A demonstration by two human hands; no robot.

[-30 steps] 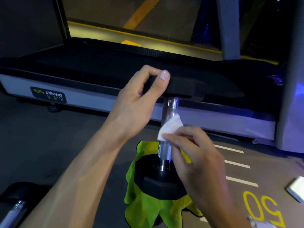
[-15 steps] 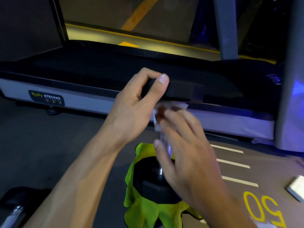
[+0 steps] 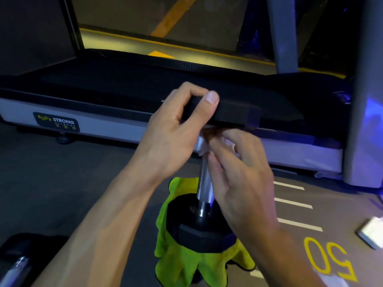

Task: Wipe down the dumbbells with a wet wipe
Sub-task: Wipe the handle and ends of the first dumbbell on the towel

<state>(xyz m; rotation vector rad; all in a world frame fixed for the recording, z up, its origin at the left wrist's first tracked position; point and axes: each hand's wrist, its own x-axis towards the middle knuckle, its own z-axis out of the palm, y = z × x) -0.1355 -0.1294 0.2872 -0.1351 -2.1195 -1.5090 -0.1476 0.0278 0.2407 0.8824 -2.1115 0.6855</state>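
Note:
A black hex dumbbell stands upright on its lower head, with a knurled steel handle rising from it. My left hand grips the edge of the upper head, thumb over the near face. My right hand holds a white wet wipe against the top of the handle, just under the upper head. Its fingers curl round the wipe and hide most of it.
A yellow-green cloth lies under the dumbbell on the dark floor. A treadmill runs across behind. Another dumbbell lies at the lower left. A white packet sits at the right, near a painted yellow "50".
My right hand has slid the wipe up the handle from near its middle to the top, under the upper head. My left hand keeps its grip.

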